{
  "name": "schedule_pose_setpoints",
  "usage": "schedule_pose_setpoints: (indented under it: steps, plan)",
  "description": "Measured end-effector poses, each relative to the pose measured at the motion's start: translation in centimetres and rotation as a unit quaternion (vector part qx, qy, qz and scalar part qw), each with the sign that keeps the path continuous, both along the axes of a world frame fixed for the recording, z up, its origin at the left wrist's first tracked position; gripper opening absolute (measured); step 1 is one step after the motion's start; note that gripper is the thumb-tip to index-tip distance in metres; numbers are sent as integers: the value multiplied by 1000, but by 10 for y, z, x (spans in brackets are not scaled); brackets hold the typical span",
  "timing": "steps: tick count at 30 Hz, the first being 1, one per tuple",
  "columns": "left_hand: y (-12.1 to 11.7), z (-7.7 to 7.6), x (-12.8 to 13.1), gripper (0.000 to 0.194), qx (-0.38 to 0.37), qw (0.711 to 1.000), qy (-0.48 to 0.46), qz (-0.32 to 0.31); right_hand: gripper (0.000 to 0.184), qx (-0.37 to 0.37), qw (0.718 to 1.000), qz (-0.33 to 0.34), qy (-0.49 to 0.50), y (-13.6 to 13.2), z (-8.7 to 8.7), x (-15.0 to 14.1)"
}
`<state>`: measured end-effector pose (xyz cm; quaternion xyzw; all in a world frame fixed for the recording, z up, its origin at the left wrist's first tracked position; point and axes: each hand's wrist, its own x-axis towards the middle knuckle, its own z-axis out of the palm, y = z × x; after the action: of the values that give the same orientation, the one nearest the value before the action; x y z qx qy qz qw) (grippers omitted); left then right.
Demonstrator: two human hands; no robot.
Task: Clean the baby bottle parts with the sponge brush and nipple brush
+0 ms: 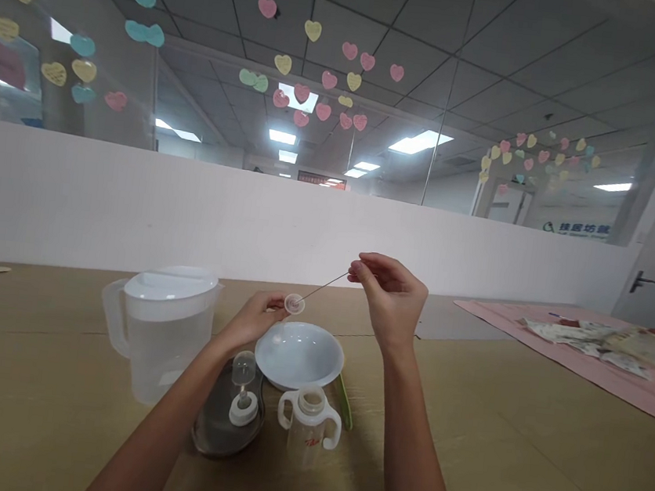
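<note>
Two bare hands meet over the counter [461, 418]: the left hand [259, 315] pinches a small round piece [295, 304] at its edge, its fingers nearly closed, while the right hand [393, 292] grips a thin rod [326, 286] between thumb and fingertips, its far end meeting the disc. The piece hangs just above the white bowl's [299, 356] far rim. It looks light, probably thin and a little flexible, and slippery if wet, so the rim seems the surest hold. The rod likely bends under pressure; pinching it lightly, well back from the disc, should suit.
</note>
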<state>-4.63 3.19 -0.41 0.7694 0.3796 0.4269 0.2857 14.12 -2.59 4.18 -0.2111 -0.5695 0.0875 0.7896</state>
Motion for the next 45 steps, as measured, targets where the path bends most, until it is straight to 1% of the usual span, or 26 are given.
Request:
schedule_pose_setpoints:
  steps: [5, 10, 14, 19, 24, 28, 30, 35, 38, 40, 43, 45]
  plan:
    - [-1, 1, -3, 29, -7, 1000, -18, 9, 11, -5, 999, -14, -32, -6, 2, -1]
    - [0, 0, -6, 28, -21, 999, -35, 3, 9, -18, 998, 1, -60, -8, 3, 3]
    - [-4, 3, -8, 30, -17, 999, -37, 6, 7, -25, 997, 2, -76, -12, 4, 8]
    - [-10, 6, -6, 31, -1, 1000, -24, 3, 8, -73, 991, 8, -116, -13, 3, 8]
    - [-10, 1, 4, 25, -6, 999, 9, -46, 12, -130, 980, 23, -152, -3, -3, -3]
    - [-10, -2, 9, 20, 13, 999, -2, -36, 15, -163, 968, 22, -188, 4, -8, -9]
    - [-12, -1, 10, 20, 24, 999, -13, -37, 14, -167, 964, 13, -208, 6, -11, -13]
    - [-20, 6, 12, 23, 27, 996, -39, -79, 12, -170, 954, -10, -246, 14, -21, -25]
    - [-22, 9, 12, 22, 48, 996, -36, -62, 13, -180, 954, -10, -238, 20, -27, -30]
    - [-22, 11, 10, 22, 79, 996, -24, -39, 15, -174, 964, -7, -199, 19, -26, -30]
    - [-23, 11, 9, 23, 136, 991, -15, 0, 17, -137, 983, -21, -117, 6, -17, -23]
    - [-23, 10, 9, 22, 172, 985, -16, 24, 17, -114, 990, -31, -82, -7, -9, -16]
